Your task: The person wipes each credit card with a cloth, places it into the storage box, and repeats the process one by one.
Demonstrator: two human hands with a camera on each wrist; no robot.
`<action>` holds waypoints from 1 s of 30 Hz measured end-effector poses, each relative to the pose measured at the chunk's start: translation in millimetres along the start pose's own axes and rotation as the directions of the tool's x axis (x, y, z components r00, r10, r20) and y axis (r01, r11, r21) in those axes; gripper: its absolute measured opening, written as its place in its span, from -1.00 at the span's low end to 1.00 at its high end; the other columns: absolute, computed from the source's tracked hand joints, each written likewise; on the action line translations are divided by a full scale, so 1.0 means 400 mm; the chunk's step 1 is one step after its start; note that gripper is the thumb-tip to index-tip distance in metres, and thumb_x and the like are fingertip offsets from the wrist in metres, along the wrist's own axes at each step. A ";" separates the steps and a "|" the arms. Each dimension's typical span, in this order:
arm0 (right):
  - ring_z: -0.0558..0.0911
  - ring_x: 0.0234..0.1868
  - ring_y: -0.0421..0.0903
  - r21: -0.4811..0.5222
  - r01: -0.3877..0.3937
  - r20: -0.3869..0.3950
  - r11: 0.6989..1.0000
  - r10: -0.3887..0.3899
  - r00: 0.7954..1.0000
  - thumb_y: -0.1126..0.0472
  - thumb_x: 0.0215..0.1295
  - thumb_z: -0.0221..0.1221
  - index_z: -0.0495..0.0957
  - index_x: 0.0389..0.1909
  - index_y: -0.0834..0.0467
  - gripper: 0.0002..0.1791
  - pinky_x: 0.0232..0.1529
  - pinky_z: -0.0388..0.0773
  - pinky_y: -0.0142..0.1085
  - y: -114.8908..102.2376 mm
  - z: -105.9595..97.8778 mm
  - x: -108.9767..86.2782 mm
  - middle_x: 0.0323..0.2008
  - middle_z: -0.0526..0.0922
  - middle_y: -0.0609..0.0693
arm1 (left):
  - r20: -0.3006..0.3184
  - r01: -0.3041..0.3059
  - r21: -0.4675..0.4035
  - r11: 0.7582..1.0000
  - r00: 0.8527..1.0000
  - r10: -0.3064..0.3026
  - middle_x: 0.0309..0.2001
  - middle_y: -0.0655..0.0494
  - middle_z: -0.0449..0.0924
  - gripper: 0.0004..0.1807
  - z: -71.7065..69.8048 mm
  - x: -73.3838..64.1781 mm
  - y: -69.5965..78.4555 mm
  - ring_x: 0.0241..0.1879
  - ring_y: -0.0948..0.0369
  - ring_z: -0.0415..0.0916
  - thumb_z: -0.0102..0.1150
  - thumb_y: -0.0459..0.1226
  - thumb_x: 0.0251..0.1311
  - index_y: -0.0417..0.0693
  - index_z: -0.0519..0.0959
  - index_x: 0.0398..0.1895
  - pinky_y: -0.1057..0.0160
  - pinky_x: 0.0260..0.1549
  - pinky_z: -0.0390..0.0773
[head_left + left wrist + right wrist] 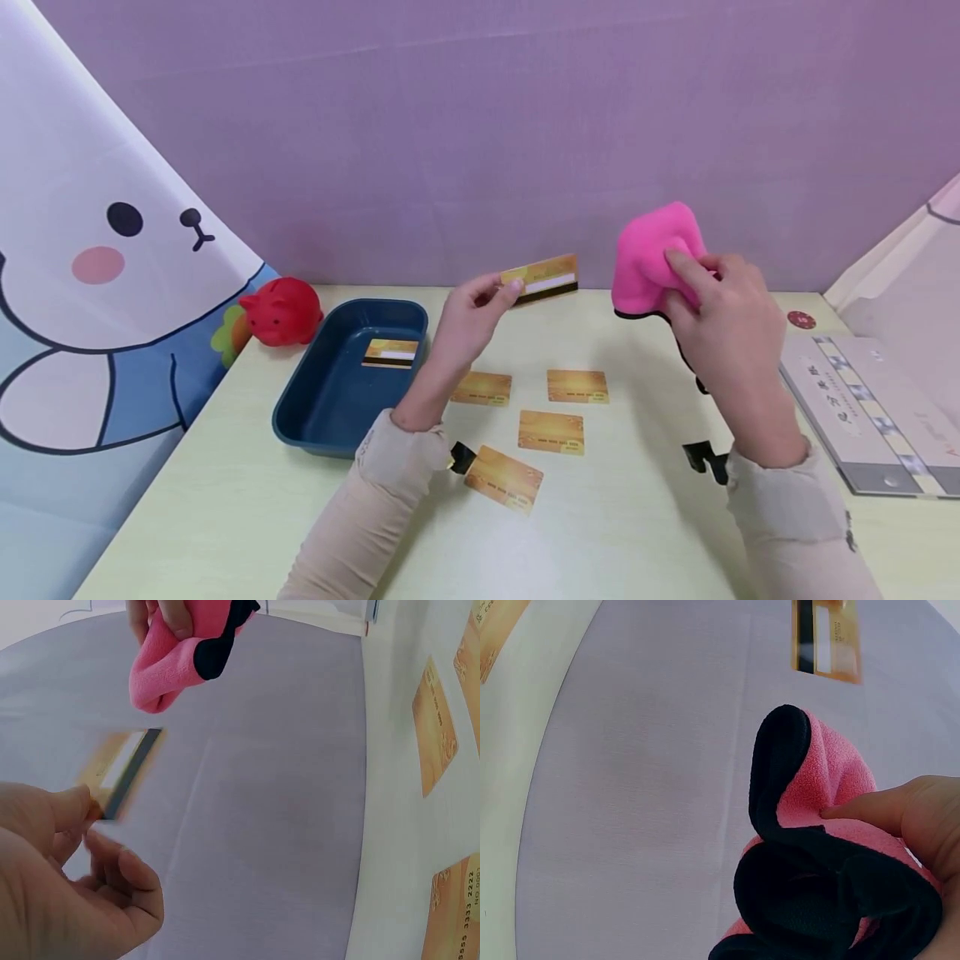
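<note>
Above the table, my left hand point(467, 325) pinches a gold bank card point(546, 277) by one end between thumb and fingers. The card's back, with a dark magnetic stripe and a white strip, faces the head camera; in the left wrist view the card point(120, 771) is blurred. To its right, my right hand point(733, 329) grips a bunched pink cloth point(651, 254) with black edging, raised and apart from the card. The right wrist view shows the thumb pressed into the folded cloth point(829, 776). Part of the right fingers is hidden behind the cloth.
Several gold cards point(551, 432) lie face up on the table. A dark blue tray point(292, 421) at the left holds one stripe-side-up card point(390, 353). Behind it sits a red piggy bank point(283, 312). At the right are a white box point(885, 417), a red chip point(802, 319) and black scraps point(699, 455).
</note>
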State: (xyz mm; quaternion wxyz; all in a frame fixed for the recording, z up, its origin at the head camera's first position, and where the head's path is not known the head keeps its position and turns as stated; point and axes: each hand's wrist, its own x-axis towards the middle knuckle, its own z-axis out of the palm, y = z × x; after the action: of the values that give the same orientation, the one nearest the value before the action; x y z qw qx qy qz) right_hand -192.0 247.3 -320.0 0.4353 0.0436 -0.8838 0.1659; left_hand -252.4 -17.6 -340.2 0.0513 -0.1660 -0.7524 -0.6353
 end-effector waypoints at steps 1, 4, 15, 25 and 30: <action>0.55 -0.18 0.31 0.001 0.001 -0.001 1.000 -0.001 1.000 0.30 0.27 0.15 0.68 0.12 0.02 -0.60 -0.49 0.39 0.22 0.000 0.000 0.000 -0.13 0.63 0.32 | -0.007 0.003 -0.003 1.000 1.000 -0.003 -0.50 0.13 0.30 -0.69 0.000 0.000 0.001 -0.50 0.14 0.25 0.17 -0.10 0.42 -0.15 0.56 -0.39 0.29 -0.46 0.28; 0.55 -0.17 0.31 0.003 0.002 -0.005 1.000 -0.002 1.000 0.30 0.28 0.16 0.68 0.12 0.02 -0.60 -0.47 0.39 0.22 0.001 0.000 -0.001 -0.12 0.63 0.33 | -0.013 -0.002 -0.016 1.000 1.000 0.002 -0.41 0.10 0.42 -0.69 0.002 0.004 -0.001 -0.44 0.18 0.34 0.15 -0.15 0.43 -0.21 0.51 -0.41 0.30 -0.41 0.38; 0.55 -0.21 0.29 0.003 0.039 -0.022 0.999 -0.039 0.999 0.29 0.27 0.18 0.69 0.10 0.02 -0.61 -0.53 0.39 0.19 -0.013 -0.006 -0.004 -0.15 0.63 0.32 | -0.068 -0.069 -0.102 0.992 0.996 0.062 -0.30 -0.15 0.63 -0.62 0.010 0.010 -0.008 -0.38 0.18 0.47 0.21 -0.35 0.35 -0.13 0.52 0.22 0.35 -0.34 0.44; 0.56 -0.25 0.29 0.014 0.160 0.007 0.987 -0.160 0.987 0.30 0.22 0.28 0.69 0.06 0.09 -0.64 -0.57 0.49 0.17 -0.050 0.014 -0.014 -0.18 0.63 0.34 | -0.017 -0.098 -0.041 0.994 0.995 0.097 -0.25 -0.18 0.72 -0.62 0.038 0.001 -0.020 -0.37 0.16 0.59 0.24 -0.35 0.33 -0.06 0.56 0.20 0.34 -0.41 0.41; 0.56 -0.30 0.28 0.047 0.245 0.036 0.968 -0.247 0.968 0.32 0.17 0.35 0.66 0.09 0.12 -0.59 -0.50 0.55 0.13 -0.063 0.036 -0.023 -0.22 0.64 0.34 | 0.035 -0.080 -0.030 0.996 0.996 0.081 -0.23 -0.15 0.72 -0.65 0.056 -0.007 -0.025 -0.31 0.10 0.63 0.21 -0.33 0.36 0.01 0.57 0.19 0.34 -0.44 0.37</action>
State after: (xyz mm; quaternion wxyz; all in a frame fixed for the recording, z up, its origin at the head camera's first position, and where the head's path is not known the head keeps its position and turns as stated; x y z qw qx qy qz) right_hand -191.7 218.1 -329.0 0.4328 0.1654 -0.8768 0.1284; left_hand -249.9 2.3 -354.7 0.0610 -0.2085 -0.7368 -0.6402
